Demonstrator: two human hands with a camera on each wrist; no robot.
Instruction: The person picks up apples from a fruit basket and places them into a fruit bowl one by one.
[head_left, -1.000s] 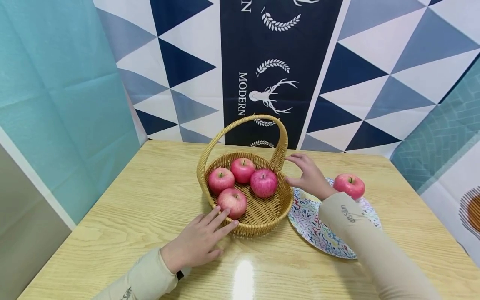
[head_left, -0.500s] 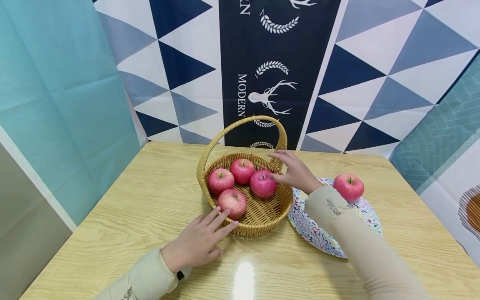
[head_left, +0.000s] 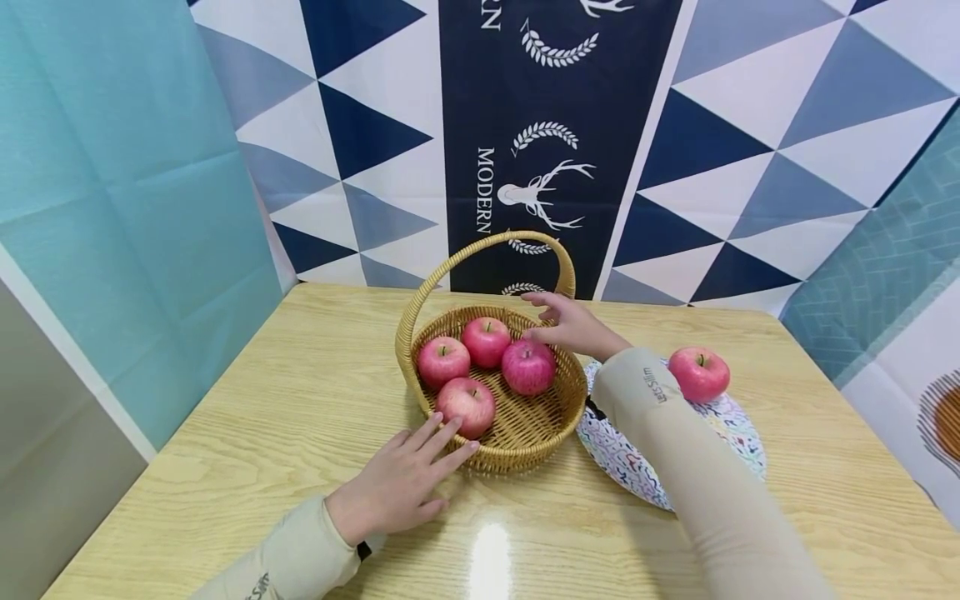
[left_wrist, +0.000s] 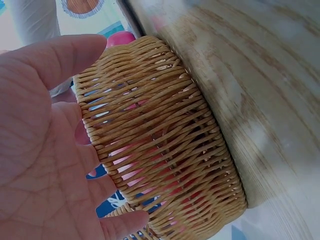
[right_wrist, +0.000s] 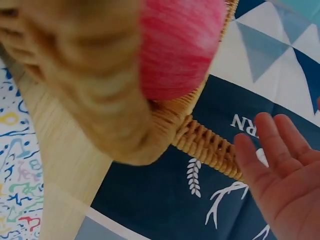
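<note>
A woven wicker basket [head_left: 517,458] with a tall arched handle [head_left: 407,321] holds several red apples. My left hand [head_left: 393,487] rests its spread, fairly straight fingers on the near-left rim, beside the front apple [head_left: 466,407]. In the left wrist view those fingers lie along the top of the basket wall [left_wrist: 160,130]. Over the basket's right side, my right hand [head_left: 579,325] hovers by the darker pink apple [head_left: 528,367], its thumb close to the apple's top. From the right wrist, the fingers [right_wrist: 272,145] look loosely extended, with nothing in them; any thumb contact cannot be made out.
Right of the basket lies a round plate [head_left: 738,425] with a colourful squiggle pattern, partly under my right forearm. One apple [head_left: 699,375] sits at its far side. A patterned cloth [head_left: 375,142] hangs behind the wooden table [head_left: 247,417].
My right hand has moved left, from outside the basket's right rim to over the darker pink apple. The left hand stays on the rim, and the apples have not moved.
</note>
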